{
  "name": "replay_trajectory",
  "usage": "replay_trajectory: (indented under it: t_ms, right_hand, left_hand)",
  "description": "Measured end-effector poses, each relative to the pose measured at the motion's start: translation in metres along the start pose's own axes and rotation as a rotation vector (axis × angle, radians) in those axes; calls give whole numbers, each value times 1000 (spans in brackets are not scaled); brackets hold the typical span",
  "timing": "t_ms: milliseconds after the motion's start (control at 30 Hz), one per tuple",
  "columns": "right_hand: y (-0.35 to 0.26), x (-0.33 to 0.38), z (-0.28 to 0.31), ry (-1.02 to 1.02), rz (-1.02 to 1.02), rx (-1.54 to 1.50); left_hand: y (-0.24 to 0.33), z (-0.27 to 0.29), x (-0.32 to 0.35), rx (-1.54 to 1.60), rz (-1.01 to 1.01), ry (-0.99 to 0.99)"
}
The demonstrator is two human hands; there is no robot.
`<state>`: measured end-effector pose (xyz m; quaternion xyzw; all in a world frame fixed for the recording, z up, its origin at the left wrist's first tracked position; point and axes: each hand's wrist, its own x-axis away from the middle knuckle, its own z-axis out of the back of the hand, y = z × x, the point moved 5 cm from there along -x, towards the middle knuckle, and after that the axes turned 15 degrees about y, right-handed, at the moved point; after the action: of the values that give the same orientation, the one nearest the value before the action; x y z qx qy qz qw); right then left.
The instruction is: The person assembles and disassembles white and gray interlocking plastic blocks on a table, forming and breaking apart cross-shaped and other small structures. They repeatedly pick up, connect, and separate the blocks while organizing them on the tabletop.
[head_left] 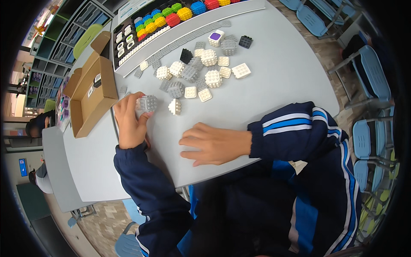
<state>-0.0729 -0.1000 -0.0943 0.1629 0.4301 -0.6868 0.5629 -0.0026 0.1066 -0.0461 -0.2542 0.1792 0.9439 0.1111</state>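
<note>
Right, what I see on the head cam: smooth pale grey tabletop point(274, 81) w/ a scatter of studded plastic building cubes and flat square tiles point(201, 70), white, grey and a couple black, all knobbly on their faces. One white cube w/ a purple top point(216, 37) sits near the far edge of the pile.

Left hand point(130, 122) is curled round a grey studded plastic cube point(148, 103), thumb and fingertips pinching it from the left side; cube sits at table level, can't tell if it's lifted or resting. Just right of it, apart from the hand, a small white studded block point(174, 106) lies on its own.

Right hand point(209, 143) lies flat on the table, palm down, fingers loosely spread and pointing left, holding nothing. It's near the white block but not touching.

Both arms in dark navy sleeves, right one w/ blue-white stripes.

Left of the hands: open brown cardboard box point(92, 94), flaps up. Far side: long black tray point(128, 36) w/ rows of coloured studded cubes, red, yellow, green, blue. Blue plastic chairs point(368, 73) off to the right.
</note>
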Motion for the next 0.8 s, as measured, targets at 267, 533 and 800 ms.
replay_trajectory:
  t_ms: [267,533,800]
  right_hand:
    - [39,-15,-14,194,-185,176]
    - [75,-6,17,197,-286,77]
    - [93,0,43,403,-662,-511]
  left_hand:
    - [40,5,2,320,-106,379]
    - [68,-29,29,574,-193,233]
    - [90,-32,29,615,-218,154]
